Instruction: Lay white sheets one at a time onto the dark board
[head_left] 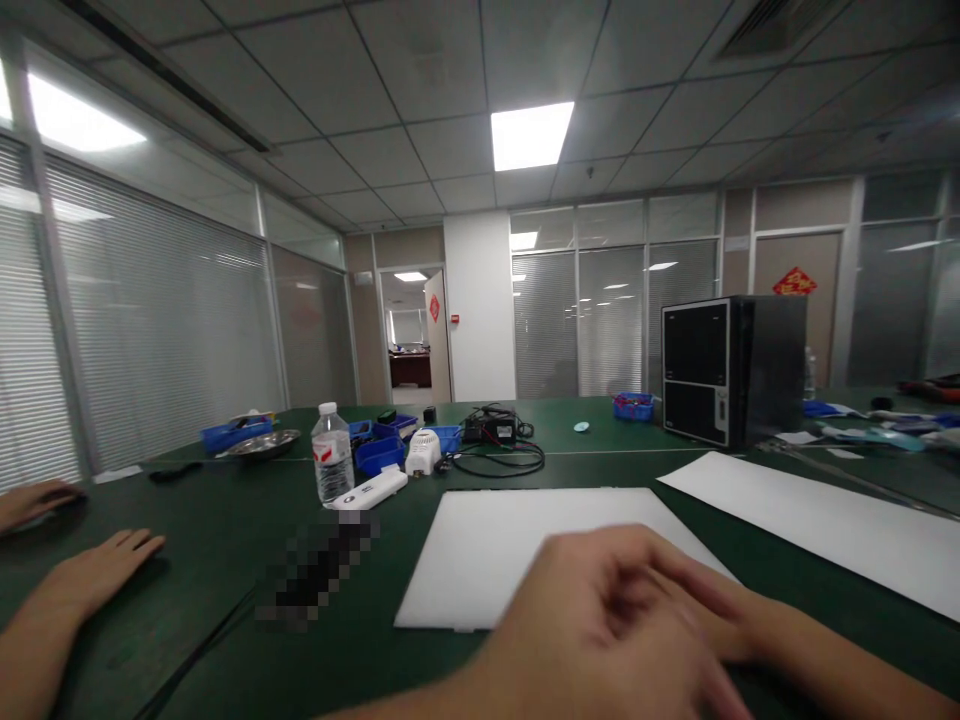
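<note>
My left hand (pixel 577 630) reaches in from the bottom of the head view, over the near right part of a white rectangular panel (pixel 480 550). Its fingers are curled, and what they hold, if anything, is hidden. From the right comes my right forearm, and my right hand (pixel 697 590) meets or overlaps the left one. Most of its fingers are hidden behind the left hand or blurred. The panel lies flat on the green table (pixel 225 560).
Another person's hands rest at the left (pixel 101 580). A water bottle (pixel 332 455), a white device (pixel 373 490), blue bins (pixel 380 452) and black cables (pixel 510 460) stand beyond the panel. At right are a long white sheet (pixel 795 520) and a computer tower (pixel 735 370).
</note>
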